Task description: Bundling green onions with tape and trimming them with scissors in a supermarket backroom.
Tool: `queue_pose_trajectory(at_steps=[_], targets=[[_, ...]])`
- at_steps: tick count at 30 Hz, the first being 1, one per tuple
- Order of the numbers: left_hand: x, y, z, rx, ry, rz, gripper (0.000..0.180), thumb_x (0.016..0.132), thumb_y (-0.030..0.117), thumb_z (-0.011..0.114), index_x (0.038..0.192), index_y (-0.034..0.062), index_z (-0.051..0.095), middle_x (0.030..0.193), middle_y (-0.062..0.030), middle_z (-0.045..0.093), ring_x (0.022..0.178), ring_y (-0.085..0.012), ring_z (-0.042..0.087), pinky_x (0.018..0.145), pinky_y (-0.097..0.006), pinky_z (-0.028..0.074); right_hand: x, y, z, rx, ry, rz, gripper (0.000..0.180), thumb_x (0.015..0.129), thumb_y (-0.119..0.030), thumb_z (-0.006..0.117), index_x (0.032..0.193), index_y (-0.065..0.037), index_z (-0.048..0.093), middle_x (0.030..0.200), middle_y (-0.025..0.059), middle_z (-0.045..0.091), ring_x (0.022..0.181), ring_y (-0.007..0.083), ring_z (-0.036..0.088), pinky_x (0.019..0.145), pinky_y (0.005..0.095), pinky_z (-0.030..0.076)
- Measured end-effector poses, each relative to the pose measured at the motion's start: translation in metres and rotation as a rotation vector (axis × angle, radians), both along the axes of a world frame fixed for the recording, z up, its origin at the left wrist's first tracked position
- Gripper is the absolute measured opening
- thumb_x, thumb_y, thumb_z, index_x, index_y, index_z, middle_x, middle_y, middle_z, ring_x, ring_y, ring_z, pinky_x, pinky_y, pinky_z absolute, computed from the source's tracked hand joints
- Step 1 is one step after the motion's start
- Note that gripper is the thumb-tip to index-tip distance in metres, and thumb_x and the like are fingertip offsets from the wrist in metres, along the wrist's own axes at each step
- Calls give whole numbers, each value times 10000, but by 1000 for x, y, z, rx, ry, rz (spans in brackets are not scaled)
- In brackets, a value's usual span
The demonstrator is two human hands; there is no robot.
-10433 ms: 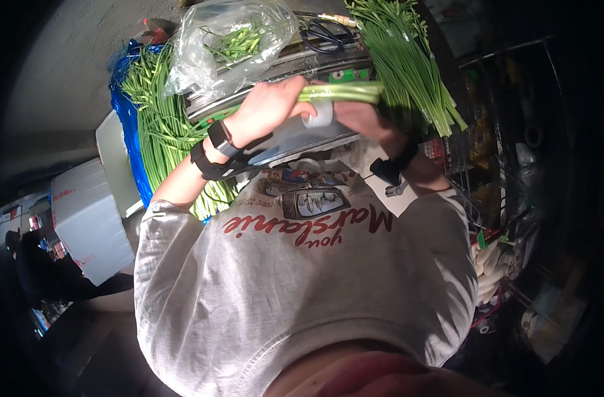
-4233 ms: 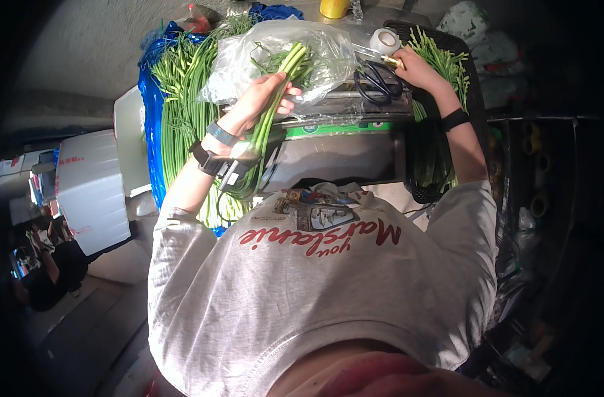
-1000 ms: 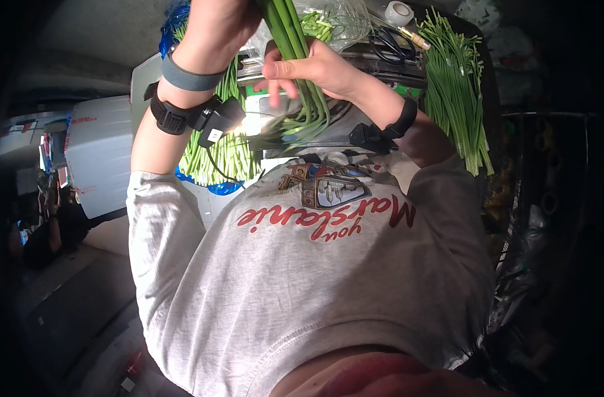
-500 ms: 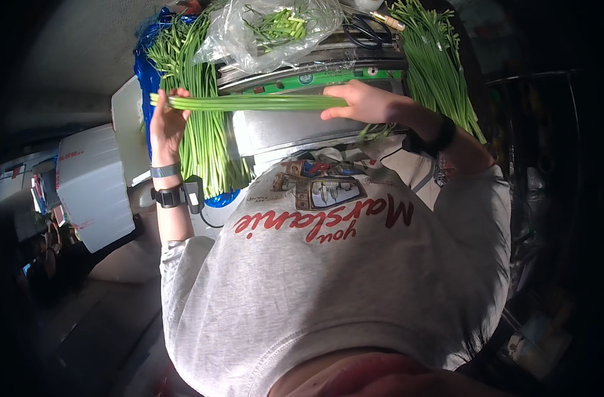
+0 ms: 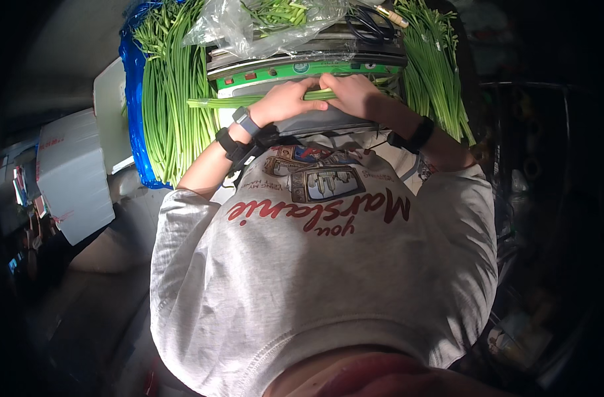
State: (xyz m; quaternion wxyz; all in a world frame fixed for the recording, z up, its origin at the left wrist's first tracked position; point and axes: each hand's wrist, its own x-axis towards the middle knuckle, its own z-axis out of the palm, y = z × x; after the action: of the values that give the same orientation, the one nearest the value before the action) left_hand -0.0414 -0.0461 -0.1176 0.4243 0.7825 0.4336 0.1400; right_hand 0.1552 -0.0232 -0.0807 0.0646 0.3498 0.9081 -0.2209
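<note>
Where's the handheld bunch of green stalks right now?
Upper middle of the head view: the bunch lies crosswise in the left hand and right hand, just below the green strip, its pale end leftward.

Red script (image 5: 320,218) crosses the grey shirt (image 5: 275,291), small red print (image 5: 51,143) marks the white box (image 5: 77,182) left of the shirt, and a round emblem (image 5: 302,67) the green strip (image 5: 335,68) above the shirt.
</note>
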Motion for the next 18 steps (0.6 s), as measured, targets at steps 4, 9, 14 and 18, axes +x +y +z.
queue_pose_trajectory(at_steps=[4,9,14,18], targets=[[1,28,-2,-714,-472,-161,374,886,364,546,1033,21,579,800,-47,618,701,-95,566,645,-234,464,24,4,0,141,306,-16,334,748,-118,607,1041,-87,450,810,106,615,755,314,618,632,410,485],[15,65,30,-508,-444,-376,236,910,234,532,980,8,536,780,-45,585,656,-109,554,609,-230,456,29,37,34,499,372,185,414,737,-89,566,1140,-91,474,836,44,565,802,196,570,748,341,453],[-22,55,129,-559,-627,117,268,925,219,496,1117,32,489,653,53,432,506,-40,377,465,-183,325,36,78,137,1077,445,25,528,730,-181,686,1198,-131,446,1076,31,564,1063,164,504,1035,487,212],[-96,73,191,-49,-959,398,349,935,242,469,1173,-12,473,678,5,456,484,-47,345,434,-180,263,77,129,160,1073,609,-408,579,801,-280,652,1226,-10,366,1234,162,457,1139,319,454,990,446,320]])
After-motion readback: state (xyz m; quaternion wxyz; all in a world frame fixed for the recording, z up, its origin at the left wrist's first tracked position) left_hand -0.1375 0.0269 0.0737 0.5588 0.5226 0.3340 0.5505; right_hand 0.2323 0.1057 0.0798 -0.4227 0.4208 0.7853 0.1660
